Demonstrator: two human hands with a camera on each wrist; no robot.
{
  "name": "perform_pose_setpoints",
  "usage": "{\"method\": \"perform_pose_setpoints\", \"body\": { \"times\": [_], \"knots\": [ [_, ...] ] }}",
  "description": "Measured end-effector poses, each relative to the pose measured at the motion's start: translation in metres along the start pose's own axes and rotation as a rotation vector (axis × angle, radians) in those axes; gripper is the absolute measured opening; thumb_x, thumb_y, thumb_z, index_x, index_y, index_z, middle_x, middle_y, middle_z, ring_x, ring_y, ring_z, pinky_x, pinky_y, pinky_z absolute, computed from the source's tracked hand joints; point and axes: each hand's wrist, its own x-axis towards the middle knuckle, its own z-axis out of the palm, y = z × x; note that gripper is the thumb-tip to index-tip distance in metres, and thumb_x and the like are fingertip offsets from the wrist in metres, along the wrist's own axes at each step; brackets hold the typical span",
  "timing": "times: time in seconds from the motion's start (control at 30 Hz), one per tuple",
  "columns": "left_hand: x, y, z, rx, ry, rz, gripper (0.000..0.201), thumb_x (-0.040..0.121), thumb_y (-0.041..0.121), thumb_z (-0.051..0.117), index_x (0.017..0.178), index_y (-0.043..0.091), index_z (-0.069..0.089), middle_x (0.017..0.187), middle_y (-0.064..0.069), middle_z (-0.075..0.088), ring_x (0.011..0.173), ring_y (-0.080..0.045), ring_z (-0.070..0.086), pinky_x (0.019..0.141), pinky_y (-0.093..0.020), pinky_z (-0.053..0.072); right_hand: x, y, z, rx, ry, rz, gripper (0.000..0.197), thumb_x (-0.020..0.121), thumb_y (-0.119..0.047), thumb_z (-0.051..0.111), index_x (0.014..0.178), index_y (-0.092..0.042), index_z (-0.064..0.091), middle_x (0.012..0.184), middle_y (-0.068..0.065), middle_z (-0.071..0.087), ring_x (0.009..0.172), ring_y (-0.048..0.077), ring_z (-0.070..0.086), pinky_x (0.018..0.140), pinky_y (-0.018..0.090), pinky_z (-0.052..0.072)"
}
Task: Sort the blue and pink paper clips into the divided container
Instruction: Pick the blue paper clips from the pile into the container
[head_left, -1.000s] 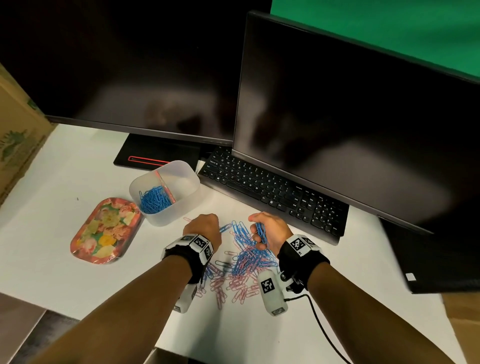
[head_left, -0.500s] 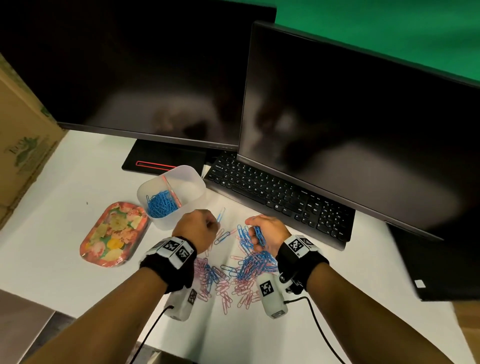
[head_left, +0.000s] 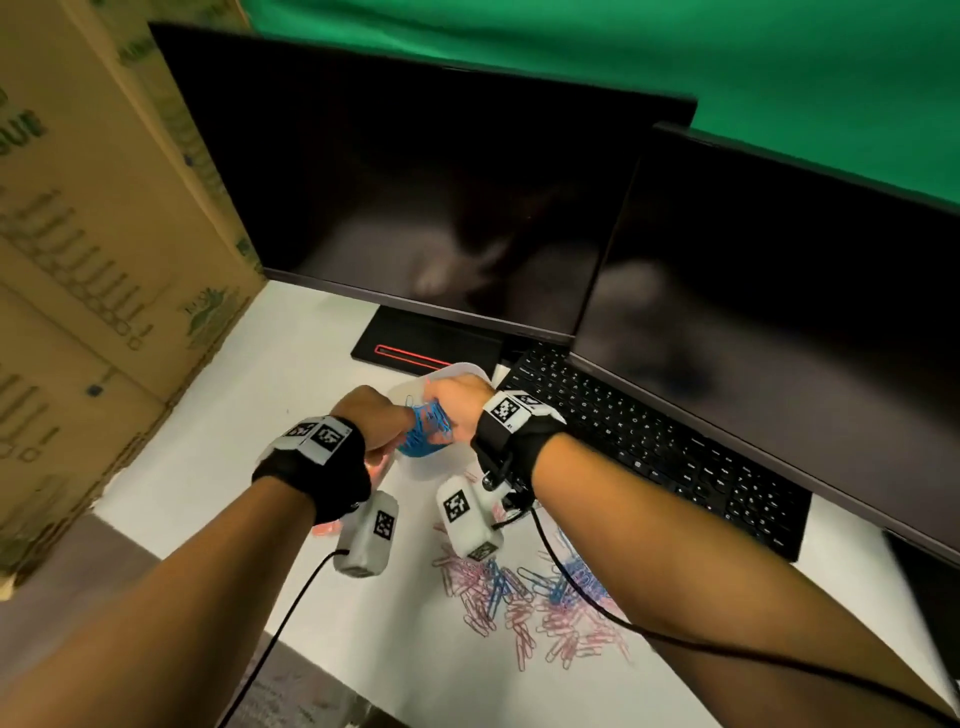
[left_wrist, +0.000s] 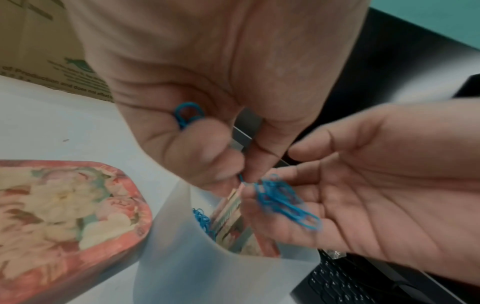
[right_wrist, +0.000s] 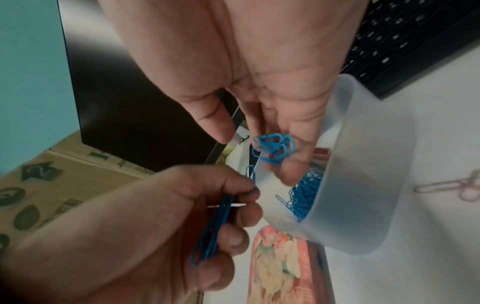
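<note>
Over the divided container (head_left: 470, 371), our left hand (left_wrist: 207, 107) pinches blue clips (right_wrist: 210, 228); our right hand (right_wrist: 259, 82) lies slack, cradling blue clips (left_wrist: 283, 202). Next, we tip both into its blue compartment.

Your left hand (head_left: 375, 415) and right hand (head_left: 457, 402) are meeting over the container (right_wrist: 363, 185), which is sitting right of the tray (left_wrist: 64, 216), before the monitors (head_left: 415, 208), left of the keyboard (head_left: 649, 441); loose paper clips (head_left: 524, 608) are lying nearer you.
</note>
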Motion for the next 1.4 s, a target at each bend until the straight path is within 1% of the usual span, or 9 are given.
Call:
{"method": "perform_pose_setpoints", "body": {
  "times": [0.2, 0.4, 0.53, 0.6, 0.67, 0.8, 0.97, 1.2, 1.4],
  "knots": [
    [0.009, 0.014, 0.005, -0.117, 0.029, -0.012, 0.016, 0.088, 0.011, 0.057, 0.093, -0.004, 0.060, 0.080, -0.020, 0.067, 0.061, -0.029, 0.066, 0.058, -0.034, 0.058, -0.006, -0.003, -0.007, -0.011, 0.070, -0.041, 0.009, 0.088, -0.009, 0.054, 0.093, -0.013, 0.062, 0.088, 0.009, 0.057, 0.084, 0.025, 0.055, 0.090, 0.040, 0.050],
    [0.012, 0.009, 0.010, -0.080, 0.097, 0.129, 0.020, 0.086, 0.007, 0.053, 0.101, 0.001, 0.066, 0.103, -0.025, 0.069, 0.094, -0.039, 0.069, 0.081, -0.047, 0.058, -0.031, 0.040, -0.071, -0.021, 0.155, -0.014, 0.024, 0.094, -0.006, 0.048, 0.111, 0.000, 0.063, 0.079, 0.011, 0.056, 0.062, 0.016, 0.046, 0.058, 0.027, 0.038],
    [0.002, 0.011, 0.017, 0.051, 0.229, 0.220, 0.025, 0.085, 0.016, 0.053, 0.105, 0.015, 0.068, 0.111, -0.012, 0.067, 0.100, -0.034, 0.065, 0.094, -0.043, 0.052, -0.066, 0.081, -0.119, -0.003, 0.275, 0.086, 0.032, 0.096, -0.003, 0.047, 0.124, 0.012, 0.052, 0.127, 0.039, 0.049, 0.107, 0.046, 0.060, 0.095, 0.050, 0.049],
    [-0.010, 0.013, 0.029, 0.023, 0.282, 0.298, 0.024, 0.084, 0.014, 0.054, 0.102, 0.019, 0.068, 0.105, -0.007, 0.066, 0.098, -0.029, 0.063, 0.093, -0.038, 0.052, -0.079, 0.105, -0.138, -0.010, 0.268, 0.100, 0.022, 0.092, -0.004, 0.051, 0.107, 0.010, 0.060, 0.105, 0.043, 0.054, 0.073, 0.031, 0.065, 0.064, 0.033, 0.056],
    [-0.026, 0.014, 0.049, 0.014, 0.247, 0.415, 0.020, 0.083, 0.009, 0.056, 0.096, 0.019, 0.068, 0.093, -0.002, 0.067, 0.090, -0.023, 0.062, 0.085, -0.026, 0.049, -0.085, 0.127, -0.150, -0.243, 0.305, 0.103, 0.006, 0.084, -0.009, 0.056, 0.085, -0.010, 0.061, 0.084, 0.020, 0.058, 0.062, 0.022, 0.056, 0.052, 0.023, 0.049],
    [-0.041, 0.010, 0.111, 0.298, -0.001, 0.590, 0.018, 0.082, 0.011, 0.059, 0.087, 0.027, 0.067, 0.084, 0.004, 0.070, 0.083, -0.020, 0.067, 0.077, -0.023, 0.051, -0.090, 0.162, -0.162, -0.623, 0.428, 0.085, 0.030, 0.087, -0.012, 0.049, 0.105, -0.025, 0.069, 0.108, -0.005, 0.065, 0.099, 0.019, 0.063, 0.081, 0.019, 0.046],
    [-0.025, -0.001, 0.164, 0.741, 0.000, 0.543, 0.029, 0.088, 0.021, 0.058, 0.116, 0.020, 0.061, 0.121, -0.005, 0.060, 0.110, -0.026, 0.059, 0.093, -0.036, 0.050, -0.103, 0.173, -0.162, -0.774, 0.409, 0.031, 0.033, 0.088, -0.015, 0.046, 0.112, -0.028, 0.064, 0.118, 0.001, 0.064, 0.108, 0.022, 0.059, 0.092, 0.025, 0.047],
    [-0.021, -0.015, 0.186, 0.999, 0.061, 0.453, 0.035, 0.091, 0.018, 0.053, 0.124, 0.009, 0.051, 0.124, -0.012, 0.053, 0.113, -0.032, 0.057, 0.090, -0.042, 0.050, -0.113, 0.197, -0.130, -1.094, 0.135, -0.180, 0.049, 0.090, -0.016, 0.054, 0.133, -0.039, 0.049, 0.134, 0.001, 0.047, 0.126, 0.027, 0.045, 0.108, 0.033, 0.040],
    [-0.028, -0.021, 0.188, 0.901, 0.055, 0.427, 0.030, 0.090, 0.017, 0.049, 0.118, 0.009, 0.055, 0.120, -0.014, 0.059, 0.109, -0.032, 0.060, 0.088, -0.039, 0.050, -0.093, 0.202, -0.125, -1.138, 0.161, -0.222, 0.024, 0.088, -0.012, 0.054, 0.103, -0.028, 0.064, 0.111, 0.003, 0.052, 0.106, 0.030, 0.055, 0.083, 0.032, 0.047]
  ]
}}
